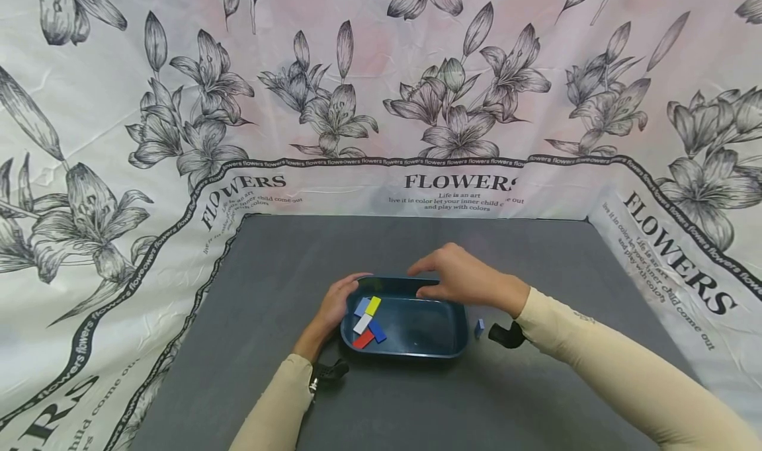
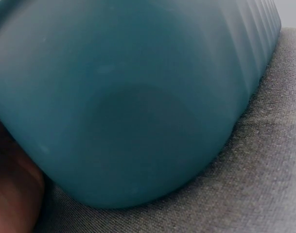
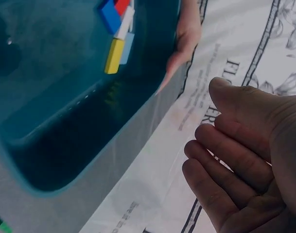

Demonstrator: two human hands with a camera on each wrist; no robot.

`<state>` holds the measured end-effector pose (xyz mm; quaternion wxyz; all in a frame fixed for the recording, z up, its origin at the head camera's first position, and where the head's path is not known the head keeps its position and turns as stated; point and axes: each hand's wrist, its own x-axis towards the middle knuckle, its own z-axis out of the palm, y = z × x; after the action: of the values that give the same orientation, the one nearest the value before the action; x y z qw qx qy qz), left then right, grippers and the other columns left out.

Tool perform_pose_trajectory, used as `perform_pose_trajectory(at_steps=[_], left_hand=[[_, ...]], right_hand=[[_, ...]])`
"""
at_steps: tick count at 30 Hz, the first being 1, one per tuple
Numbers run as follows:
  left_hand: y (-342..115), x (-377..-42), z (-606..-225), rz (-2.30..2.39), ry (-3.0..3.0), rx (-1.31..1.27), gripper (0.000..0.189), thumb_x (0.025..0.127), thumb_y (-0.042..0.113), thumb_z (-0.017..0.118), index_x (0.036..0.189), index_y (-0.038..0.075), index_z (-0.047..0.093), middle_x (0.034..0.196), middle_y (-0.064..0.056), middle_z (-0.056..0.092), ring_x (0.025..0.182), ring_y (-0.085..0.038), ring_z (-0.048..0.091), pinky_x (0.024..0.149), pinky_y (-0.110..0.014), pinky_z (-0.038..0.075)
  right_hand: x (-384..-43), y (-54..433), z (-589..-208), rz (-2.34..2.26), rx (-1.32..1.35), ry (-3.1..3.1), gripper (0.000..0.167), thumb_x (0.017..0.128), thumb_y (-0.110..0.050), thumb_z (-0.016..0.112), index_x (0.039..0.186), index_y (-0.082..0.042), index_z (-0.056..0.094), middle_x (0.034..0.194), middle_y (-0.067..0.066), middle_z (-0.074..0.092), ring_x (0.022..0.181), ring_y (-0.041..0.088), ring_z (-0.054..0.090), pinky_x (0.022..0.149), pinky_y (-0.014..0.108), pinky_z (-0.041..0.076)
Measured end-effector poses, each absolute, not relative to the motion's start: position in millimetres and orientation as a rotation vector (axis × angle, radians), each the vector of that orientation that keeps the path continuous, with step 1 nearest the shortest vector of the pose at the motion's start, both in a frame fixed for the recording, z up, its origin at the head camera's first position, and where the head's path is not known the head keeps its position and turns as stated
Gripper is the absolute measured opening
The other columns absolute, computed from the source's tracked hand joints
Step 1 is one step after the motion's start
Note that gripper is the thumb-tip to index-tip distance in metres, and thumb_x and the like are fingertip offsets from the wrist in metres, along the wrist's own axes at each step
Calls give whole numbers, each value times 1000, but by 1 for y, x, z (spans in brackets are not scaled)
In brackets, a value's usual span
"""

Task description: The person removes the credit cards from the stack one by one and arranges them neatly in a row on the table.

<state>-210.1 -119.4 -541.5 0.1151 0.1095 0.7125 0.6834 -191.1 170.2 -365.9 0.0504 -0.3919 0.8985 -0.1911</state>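
A dark teal tray holds several small blocks at its left end: a yellow block, a light blue block, a white block, a blue block and a red block. My left hand rests against the tray's left end, fingers stretched along the outside near the far corner. In the left wrist view the tray's outer wall fills most of the frame. Above the tray's far right rim hovers my right hand; the right wrist view shows its loosely bent fingers holding nothing.
A small blue block stands on the grey tabletop just right of the tray. Flower-printed sheeting surrounds the table at the back and sides. A green tip shows at the lower left of the right wrist view.
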Motion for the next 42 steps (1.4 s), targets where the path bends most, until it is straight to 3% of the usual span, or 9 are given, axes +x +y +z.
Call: perform_pose_trajectory(at_steps=[7, 12, 21, 26, 42], left_hand=[[-119, -211, -542, 2026, 2033, 296, 47, 116, 20, 39, 151, -3, 61, 148, -27, 65, 133, -43, 64, 114, -44, 53], [-120, -211, -542, 2035, 2019, 293, 47, 115, 20, 39, 150, -2, 62, 147, -26, 67, 132, -41, 65, 109, -36, 54], [-119, -213, -544, 2042, 2010, 310, 48, 116, 20, 37, 150, -4, 61, 148, -25, 66, 133, -34, 65, 118, -48, 50], [-120, -212, -544, 2027, 2027, 313, 48, 117, 21, 37, 151, -4, 60, 149, -26, 65, 131, -29, 66, 118, -48, 51], [-120, -212, -543, 2025, 2042, 324, 48, 117, 19, 35, 150, -5, 60, 152, -27, 63, 141, -39, 59, 123, -53, 45]], right_hand=[[-201, 143, -371, -560, -1261, 2690, 38, 92, -20, 90, 128, -9, 82, 123, 6, 83, 109, 23, 80, 94, 43, 66], [-208, 129, -381, -549, -1293, 2647, 38, 93, -19, 89, 129, -9, 81, 124, 7, 83, 110, 22, 80, 96, 40, 65], [-211, 110, -402, -471, -1340, 2621, 37, 93, -14, 88, 128, -7, 81, 124, 7, 82, 108, 24, 79, 96, 40, 65], [-214, 103, -419, -451, -1358, 2592, 36, 94, -11, 87, 128, -5, 80, 123, 8, 83, 108, 26, 79, 95, 39, 65], [-223, 83, -461, -416, -1286, 2570, 28, 94, -13, 87, 122, -8, 83, 119, 4, 83, 108, 22, 78, 96, 38, 64]])
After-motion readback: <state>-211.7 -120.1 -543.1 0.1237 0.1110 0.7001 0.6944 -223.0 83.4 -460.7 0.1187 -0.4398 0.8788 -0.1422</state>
